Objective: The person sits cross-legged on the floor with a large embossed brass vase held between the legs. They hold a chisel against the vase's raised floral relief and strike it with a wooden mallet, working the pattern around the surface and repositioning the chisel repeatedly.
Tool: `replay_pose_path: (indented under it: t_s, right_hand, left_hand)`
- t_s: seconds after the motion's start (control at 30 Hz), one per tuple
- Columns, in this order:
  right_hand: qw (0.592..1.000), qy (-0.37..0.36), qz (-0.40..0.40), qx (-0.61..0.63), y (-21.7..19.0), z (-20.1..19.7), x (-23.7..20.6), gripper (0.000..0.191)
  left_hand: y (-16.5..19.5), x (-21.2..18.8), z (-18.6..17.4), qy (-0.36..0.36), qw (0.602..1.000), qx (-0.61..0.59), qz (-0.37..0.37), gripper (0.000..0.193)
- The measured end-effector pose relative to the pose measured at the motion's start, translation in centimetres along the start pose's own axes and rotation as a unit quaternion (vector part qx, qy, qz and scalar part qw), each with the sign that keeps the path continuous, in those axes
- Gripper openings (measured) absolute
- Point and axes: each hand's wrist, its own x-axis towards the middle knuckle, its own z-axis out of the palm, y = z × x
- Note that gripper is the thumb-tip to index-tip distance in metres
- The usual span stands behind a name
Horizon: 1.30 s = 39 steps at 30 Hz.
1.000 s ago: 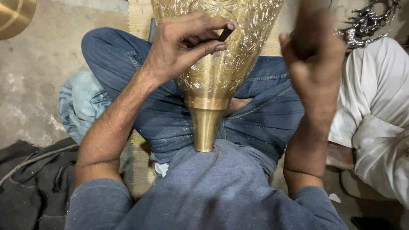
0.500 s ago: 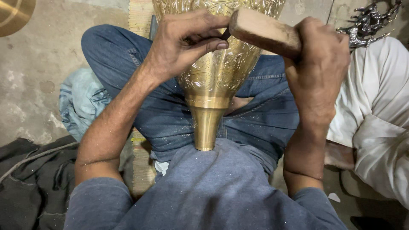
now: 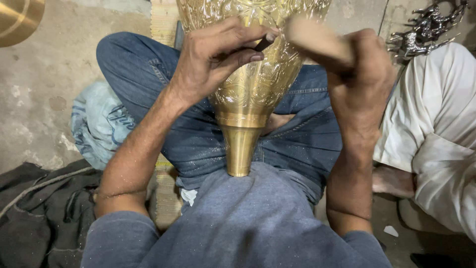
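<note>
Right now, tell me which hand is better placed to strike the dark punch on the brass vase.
The right hand, probably: it holds the wooden mallet beside the dark punch. The left hand pinches that punch against the engraved brass vase, so its grip is taken.

Crumpled pale-blue printed bag [image 3: 99, 121], floor left

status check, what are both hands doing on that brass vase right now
Left hand pinches a dark chisel against the engraved brass vase. Right hand grips a wooden mallet, blurred, by the chisel. Vase lies across the lap; nothing in the way.
</note>
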Motion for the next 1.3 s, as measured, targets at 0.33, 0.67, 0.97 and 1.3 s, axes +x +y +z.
replay_pose_path:
  t_s: [0.33, 0.67, 0.97, 1.3]
  right_hand:
    - [0.997, -0.026, 0.073, -0.004, 2.0, 2.1, -1.8, 0.025]
    - [0.991, -0.017, -0.057, -0.121, 0.5, 0.7, 2.3, 0.040]
    - [0.982, 0.009, -0.091, -0.163, 0.3, -2.0, 4.0, 0.031]
    - [0.985, -0.044, -0.109, -0.123, -0.8, -3.9, 4.7, 0.030]
  left_hand:
    - [1.5, -2.0, 3.8, 0.172, 0.980, -0.078, -0.066, 0.033]
    - [1.3, -2.8, 4.1, 0.159, 0.972, -0.108, -0.136, 0.037]
    - [0.1, -2.4, 3.9, 0.116, 0.990, -0.044, -0.062, 0.036]
    - [1.6, -1.9, 3.1, 0.098, 0.991, -0.048, -0.079, 0.037]
